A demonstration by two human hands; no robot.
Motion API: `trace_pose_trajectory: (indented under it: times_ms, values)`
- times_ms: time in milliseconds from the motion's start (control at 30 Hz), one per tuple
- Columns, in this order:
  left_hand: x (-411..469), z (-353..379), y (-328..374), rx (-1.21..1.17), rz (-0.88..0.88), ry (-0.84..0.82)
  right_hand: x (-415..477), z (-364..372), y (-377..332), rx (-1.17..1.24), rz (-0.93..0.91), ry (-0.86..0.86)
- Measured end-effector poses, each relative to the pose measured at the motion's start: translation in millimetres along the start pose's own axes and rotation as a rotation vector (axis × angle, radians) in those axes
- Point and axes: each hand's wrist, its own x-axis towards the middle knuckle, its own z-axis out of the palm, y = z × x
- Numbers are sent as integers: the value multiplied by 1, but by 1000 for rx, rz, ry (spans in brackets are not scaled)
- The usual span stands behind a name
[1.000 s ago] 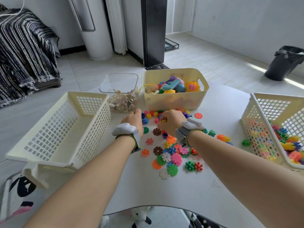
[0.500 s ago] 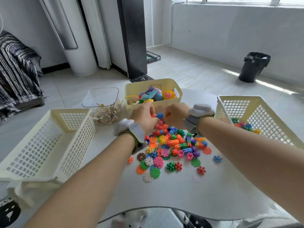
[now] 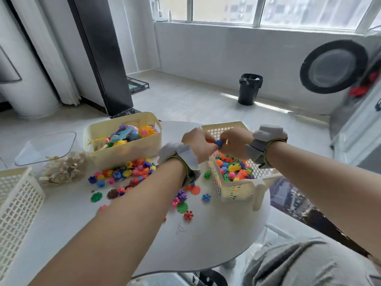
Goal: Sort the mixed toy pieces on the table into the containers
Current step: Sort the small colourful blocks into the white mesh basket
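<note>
Blue plastic toy piece (image 3: pixel 218 143) is pinched between the curled fingers of the left hand (image 3: pixel 198 144) and the right hand (image 3: pixel 236 141), which meet in the air. Directly below the grip stands the cream lattice basket (image 3: pixel 237 189), part-filled with coloured pieces. Loose pieces (image 3: pixel 127 172) lie on the white table (image 3: pixel 206 244), left of and below the grip.

Lattice basket (image 3: pixel 237 190): cream plastic, matt. Toy pieces (image 3: pixel 127 172): bright plastic, smooth. Table (image 3: pixel 216 234): smooth, white, matt.
</note>
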Motion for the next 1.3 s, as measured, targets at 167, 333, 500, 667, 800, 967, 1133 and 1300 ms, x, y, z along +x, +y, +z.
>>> trace_pose_trajectory:
  times_ms: [167, 333, 500, 667, 800, 967, 1133, 1300]
  values:
    - [7, 29, 18, 85, 8, -45, -13, 6, 29, 53, 33, 12]
    - [10, 33, 17, 141, -38, -50, -15, 7, 35, 46, 109, -3]
    - [12, 28, 11, -103, -99, -27, -21, 7, 35, 111, 116, 20]
    - [4, 16, -2, -215, -115, -27, -25, 4, 23, 170, 92, 57]
    - [-18, -2, -32, -31, -25, -40, -27, 3, 2, 214, 20, 182]
    - [-48, -27, -78, 176, -27, -81, -34, 12, -41, 322, -69, 263]
    - [-74, -41, -105, 254, -91, -99, -35, 39, -80, 249, -163, 57]
    - [-81, -41, -122, 361, -91, -116, -27, 88, -95, 112, -180, -141]
